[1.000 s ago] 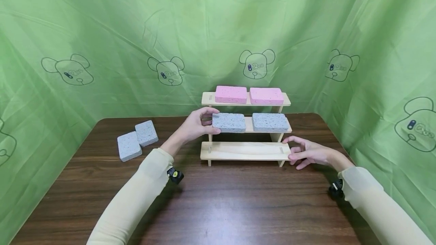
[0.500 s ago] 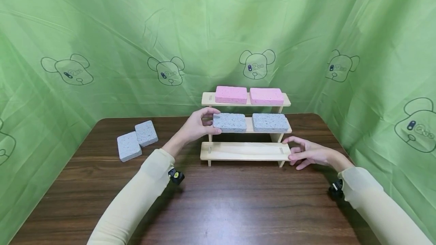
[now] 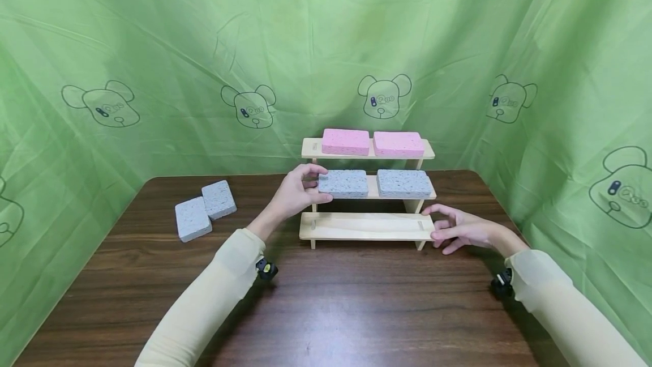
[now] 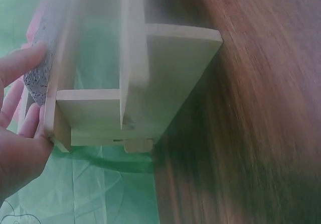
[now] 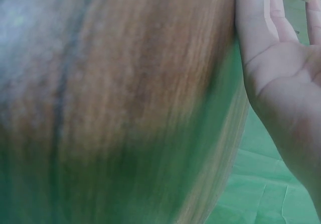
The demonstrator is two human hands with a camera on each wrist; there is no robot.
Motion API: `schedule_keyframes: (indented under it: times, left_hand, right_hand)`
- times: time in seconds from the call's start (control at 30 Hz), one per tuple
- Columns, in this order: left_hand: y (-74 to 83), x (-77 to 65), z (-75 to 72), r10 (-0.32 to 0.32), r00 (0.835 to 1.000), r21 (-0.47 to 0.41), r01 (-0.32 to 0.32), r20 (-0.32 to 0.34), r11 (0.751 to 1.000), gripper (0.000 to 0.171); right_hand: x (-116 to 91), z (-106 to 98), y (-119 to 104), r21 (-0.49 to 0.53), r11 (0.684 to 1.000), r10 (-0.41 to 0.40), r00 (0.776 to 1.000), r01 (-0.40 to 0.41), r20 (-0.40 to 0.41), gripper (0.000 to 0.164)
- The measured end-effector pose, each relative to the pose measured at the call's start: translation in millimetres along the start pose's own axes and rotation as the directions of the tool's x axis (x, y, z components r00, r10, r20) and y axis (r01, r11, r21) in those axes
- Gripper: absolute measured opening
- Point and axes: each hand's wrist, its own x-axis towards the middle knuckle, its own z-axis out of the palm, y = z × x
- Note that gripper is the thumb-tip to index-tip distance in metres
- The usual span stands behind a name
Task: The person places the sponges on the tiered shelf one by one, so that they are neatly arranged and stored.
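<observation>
A three-tier wooden display stand (image 3: pixel 367 233) stands on the table. My left hand (image 3: pixel 295 190) pinches the left end of a blue speckled sponge (image 3: pixel 343 184) on the middle tier. In the left wrist view, the thumb lies along the front of that sponge (image 4: pixel 36 81), while other fingers reach behind and below it. A second blue sponge (image 3: pixel 403 183) sits to its right on the same tier. At the bottom tier's right end, my right hand (image 3: pixel 460 228) grips the board between thumb and fingers. Only the palm side of the right hand (image 5: pixel 286 83) shows clearly in the right wrist view.
Two pink sponges, one left (image 3: pixel 345 142) and one right (image 3: pixel 398 144), lie on the top tier. Further left on the brown table (image 3: pixel 326 310) are two more blue sponges, the rear one (image 3: pixel 219 199) touching the front one (image 3: pixel 193 220). A green curtain (image 3: pixel 305 44) hangs behind.
The left hand has nudged the blue sponge slightly right on the middle tier, and its fingers and forearm have dropped and shifted a little right. The right hand holds its place on the stand.
</observation>
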Motion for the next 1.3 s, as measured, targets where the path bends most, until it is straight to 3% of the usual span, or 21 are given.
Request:
schedule_keyframes:
  times: [0.7,1.3]
  left_hand:
    - [1.5,2.6,6.4,0.004,1.0,-0.032,-0.004,-0.01,0.999,0.058]
    - [6.9,5.5,1.7,-0.064,0.998,-0.1,0.066,0.02,0.993,0.064]
  right_hand:
    - [-2.9,1.2,0.0,-0.014,1.0,-0.005,1.0,0.005,0.003,0.049]
    - [-1.3,-0.2,0.5,-0.011,1.0,-0.01,1.0,0.01,0.011,0.048]
